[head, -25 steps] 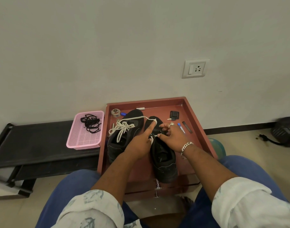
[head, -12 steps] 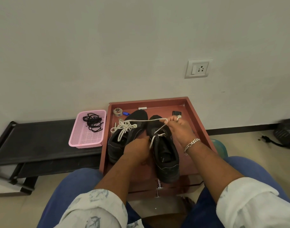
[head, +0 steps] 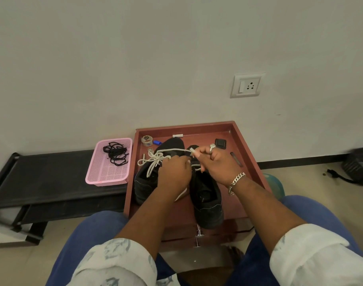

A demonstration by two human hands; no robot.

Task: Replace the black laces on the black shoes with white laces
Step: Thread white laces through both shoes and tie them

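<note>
1. Here, two black shoes stand side by side in a red tray (head: pixel 250 145) at the frame's centre, long axes running from the lower edge up toward the wall, toes pointing up-frame, heels toward the person.
2. The left shoe (head: pixel 144 182) leans slightly to the right at its toe; a white lace (head: pixel 155 159) is already threaded through it, loose loops spilling over its upper left side.
3. The right shoe (head: pixel 207 203) lies heel-down toward the lower centre, its opening showing.
4. The right hand (head: pixel 217 164) pinches the tip of the lace between thumb and fingers just above the right shoe's toe; from there the lace runs leftward, nearly level, to the left shoe.
5. The left hand (head: pixel 174 172) is curled between the two shoes over the eyelet area; what it holds cannot be told.
6. Left of the tray, a pink basket (head: pixel 94 174) holds the black laces (head: pixel 115 152) in a tangle.
</note>
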